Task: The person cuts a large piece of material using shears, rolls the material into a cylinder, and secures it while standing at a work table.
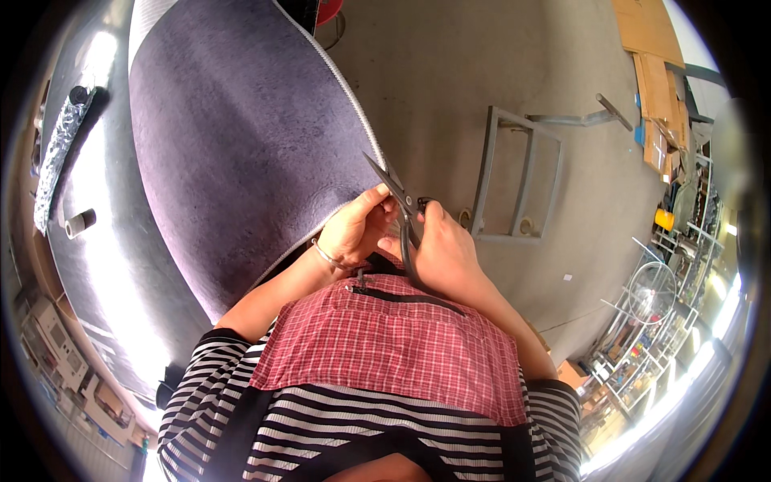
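Observation:
A large purple-grey mat [249,120] with a pale stitched edge lies over the table and reaches its right side. At the mat's near right corner, my left hand [353,229] pinches the edge between thumb and fingers. My right hand [446,245] is wrapped round the handles of a pair of dark scissors [395,186]. The blades are parted a little and point up and left, with the tips over the stitched border, close to my left thumb. Whether a thread or the edging lies between the blades is too small to tell.
The dark shiny table [108,249] bears a plastic-wrapped roll [60,161] and a short tube [80,223]. A grey metal frame cart [522,177] stands on the floor to the right. Cardboard boxes [654,72] and a cluttered wire rack [642,321] line the right side.

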### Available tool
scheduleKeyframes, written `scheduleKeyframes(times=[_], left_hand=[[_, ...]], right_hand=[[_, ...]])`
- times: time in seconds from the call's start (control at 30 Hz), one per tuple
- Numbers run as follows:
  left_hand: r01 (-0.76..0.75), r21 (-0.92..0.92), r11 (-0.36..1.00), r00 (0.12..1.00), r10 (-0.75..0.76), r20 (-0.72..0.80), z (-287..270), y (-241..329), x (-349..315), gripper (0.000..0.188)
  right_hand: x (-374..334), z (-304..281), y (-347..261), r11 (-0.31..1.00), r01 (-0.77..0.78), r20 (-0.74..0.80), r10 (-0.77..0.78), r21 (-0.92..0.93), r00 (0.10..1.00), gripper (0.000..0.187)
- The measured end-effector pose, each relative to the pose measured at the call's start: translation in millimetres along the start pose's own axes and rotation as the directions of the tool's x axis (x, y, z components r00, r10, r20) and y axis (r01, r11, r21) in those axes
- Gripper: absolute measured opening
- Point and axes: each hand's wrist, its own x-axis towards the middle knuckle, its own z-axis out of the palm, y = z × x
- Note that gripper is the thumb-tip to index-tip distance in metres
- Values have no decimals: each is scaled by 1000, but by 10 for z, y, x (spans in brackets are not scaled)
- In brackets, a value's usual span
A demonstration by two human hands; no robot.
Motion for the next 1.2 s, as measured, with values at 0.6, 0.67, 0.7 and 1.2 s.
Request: scheduleKeyframes(times=[0.6,0.67,0.7,1.2], left_hand=[[49,59,997,999,-49,4,26,34,-1,25],[51,52,997,999,-52,11,-6,40,-1,26],[53,49,997,998,-54,15,-24,37,4,26],[63,106,992,995,-71,77,-64,22,18,30]], right_hand=[[57,111,-9,993,41,-94,-31,109,995,66],[80,78,-29,997,16,-54,-11,78,998,72],[86,67,-37,998,3,-35,-1,63,999,75],[202,95,-20,999,-14,3,14,39,1000,74]])
